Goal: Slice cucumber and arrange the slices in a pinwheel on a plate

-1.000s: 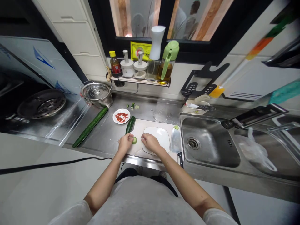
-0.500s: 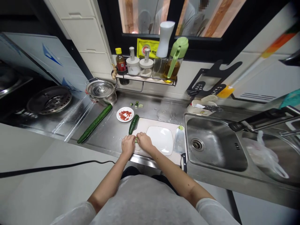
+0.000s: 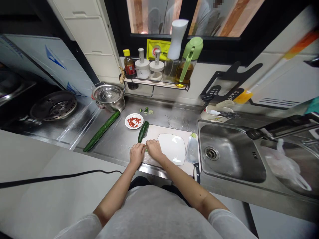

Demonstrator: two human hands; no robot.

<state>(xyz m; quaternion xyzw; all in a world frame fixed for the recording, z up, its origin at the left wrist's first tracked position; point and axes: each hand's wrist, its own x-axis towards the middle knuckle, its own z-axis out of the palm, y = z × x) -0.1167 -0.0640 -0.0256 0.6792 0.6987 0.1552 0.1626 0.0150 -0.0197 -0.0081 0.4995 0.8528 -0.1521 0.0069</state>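
My left hand (image 3: 137, 153) and my right hand (image 3: 154, 149) meet over the left edge of the cutting board (image 3: 155, 130), fingertips curled together. Between them shows a bit of pale green cucumber piece (image 3: 146, 150), mostly hidden by the fingers. Just beyond my left hand lies a short length of dark green cucumber (image 3: 143, 131). Beside my right hand, a white square plate (image 3: 171, 148) rests on the board. At the board's right side lies a kitchen knife (image 3: 192, 151) with a cucumber slice (image 3: 193, 135) by its tip.
A small white dish (image 3: 134, 121) holds chopped red bits. Cucumber scraps (image 3: 146, 111) lie behind it. A whole cucumber (image 3: 102, 130) lies to the left near a lidded steel pot (image 3: 109, 96). The sink (image 3: 231, 149) is right; a condiment rack (image 3: 154, 81) hangs behind.
The view has shifted slightly. My fingers have moved a little around the cucumber piece, and less of its green shows now. Both hands stay at the board's left edge.
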